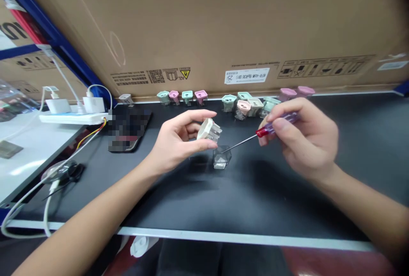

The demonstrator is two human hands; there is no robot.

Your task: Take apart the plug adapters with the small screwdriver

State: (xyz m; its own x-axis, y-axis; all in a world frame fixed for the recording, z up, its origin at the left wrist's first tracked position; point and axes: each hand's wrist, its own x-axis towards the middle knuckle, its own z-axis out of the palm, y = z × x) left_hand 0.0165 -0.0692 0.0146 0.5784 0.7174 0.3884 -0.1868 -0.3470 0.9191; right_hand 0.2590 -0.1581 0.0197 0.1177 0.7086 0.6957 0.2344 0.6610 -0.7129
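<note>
My left hand point(180, 137) pinches a cream-white pencil sharpener point(208, 129) between thumb and fingers, its hexagonal cap tilted up to the left. Below it on the black table sits a small clear dark-tinted sharpener case point(221, 158) with something pale at its bottom. In my right hand point(303, 135) is a screwdriver point(263, 132) with a red and purple see-through handle. Its thin metal shaft points down to the left, and the tip is at the open top of the case. Whether the tip touches anything inside, I cannot tell.
Along the back, several pink, green and cream sharpeners point(229, 102) stand before a large cardboard box point(204, 33). To the left are a phone point(129, 131), a power strip point(75, 117) with white chargers, and loose cables point(47, 199). The table's pale front edge point(223, 236) runs below my hands.
</note>
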